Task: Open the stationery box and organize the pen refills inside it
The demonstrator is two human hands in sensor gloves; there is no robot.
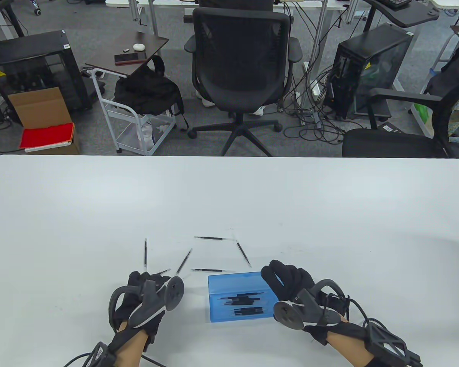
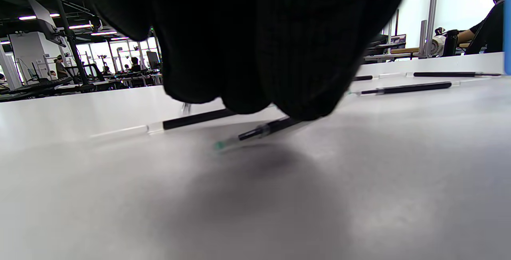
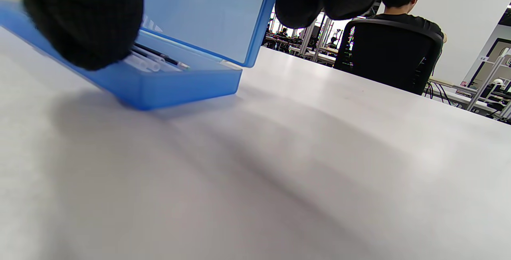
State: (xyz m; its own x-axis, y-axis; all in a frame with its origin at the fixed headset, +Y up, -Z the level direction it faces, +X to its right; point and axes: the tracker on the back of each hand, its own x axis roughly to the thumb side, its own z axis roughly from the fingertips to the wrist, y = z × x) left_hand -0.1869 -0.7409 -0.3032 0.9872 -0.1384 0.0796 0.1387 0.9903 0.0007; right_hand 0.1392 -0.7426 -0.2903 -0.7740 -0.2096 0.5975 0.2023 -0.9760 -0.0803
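Table view showed the blue box (image 1: 240, 302) open, refills (image 1: 241, 304) inside, right hand (image 1: 290, 284) gripping its lid (image 1: 237, 282); left hand (image 1: 147, 290) pinched a loose refill (image 2: 263, 129).

Black office chair (image 1: 240, 72) on grey carpet (image 1: 290, 141) behind white table (image 1: 329, 214)

No readable text, brand or number anywhere. Only signs: a yellow triangular warning sticker (image 1: 0, 72) on the black computer case (image 1: 30, 69) at far left, and another yellow sticker (image 1: 368, 65) on the black computer tower (image 1: 371, 65) at right, symbols too small to make out. A small white label (image 1: 66, 47) at the left case's top corner, print illegible.
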